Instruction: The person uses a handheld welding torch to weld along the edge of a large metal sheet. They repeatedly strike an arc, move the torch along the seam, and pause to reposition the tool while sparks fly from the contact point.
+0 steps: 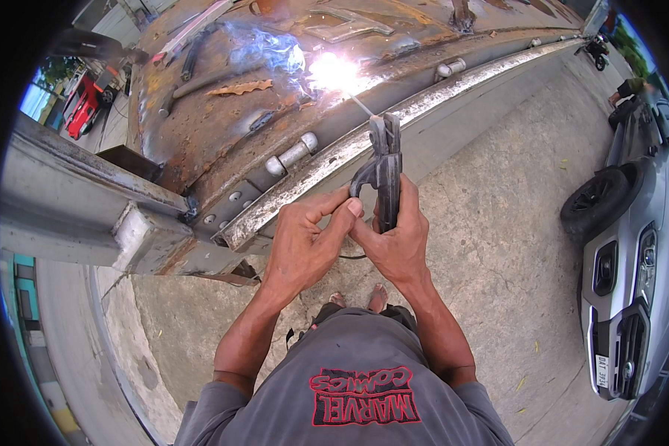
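The electrode holder (383, 175) is gripped in the closed right hand (398, 238), its welding rod (358, 104) aimed toward 11 o'clock so the tip meets the rusty steel panel (223, 111) at the bright arc (334, 73). The left hand (305, 245) is pressed against the right, fingers curled at the holder's lever, apparently for steadiness.

A silver car (632, 297) stands at the right on the concrete ground (498, 245). A red vehicle (82, 104) shows far left, a motorcycle (596, 50) at the upper right, and a grey steel beam (74, 201) crosses left.
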Motion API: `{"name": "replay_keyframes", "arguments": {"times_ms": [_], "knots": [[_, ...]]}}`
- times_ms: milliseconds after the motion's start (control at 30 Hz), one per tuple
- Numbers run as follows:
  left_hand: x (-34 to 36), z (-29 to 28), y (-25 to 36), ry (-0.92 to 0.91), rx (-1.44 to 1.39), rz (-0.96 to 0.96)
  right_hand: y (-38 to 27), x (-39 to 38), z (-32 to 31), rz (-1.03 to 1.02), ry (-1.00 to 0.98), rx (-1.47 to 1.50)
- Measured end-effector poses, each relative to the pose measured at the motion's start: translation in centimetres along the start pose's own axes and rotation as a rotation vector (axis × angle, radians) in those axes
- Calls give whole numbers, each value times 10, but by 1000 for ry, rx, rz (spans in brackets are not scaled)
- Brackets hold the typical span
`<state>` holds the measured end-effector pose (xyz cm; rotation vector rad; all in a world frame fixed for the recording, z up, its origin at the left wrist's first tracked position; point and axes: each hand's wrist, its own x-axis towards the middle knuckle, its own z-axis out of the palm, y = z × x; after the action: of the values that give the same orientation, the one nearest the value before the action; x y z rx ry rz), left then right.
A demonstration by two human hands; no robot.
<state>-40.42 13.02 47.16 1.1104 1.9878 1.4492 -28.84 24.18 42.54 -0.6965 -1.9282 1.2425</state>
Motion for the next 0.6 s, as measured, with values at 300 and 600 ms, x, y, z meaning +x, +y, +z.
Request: {"name": "replay_keyframes", "arguments": {"times_ms": [300,600], "knots": [[0,0,8,-19,-32,38,-1,1,4,-43,61,18],[3,-1,14,-23,5,18,-5,2,3,-25,70,22]]}}
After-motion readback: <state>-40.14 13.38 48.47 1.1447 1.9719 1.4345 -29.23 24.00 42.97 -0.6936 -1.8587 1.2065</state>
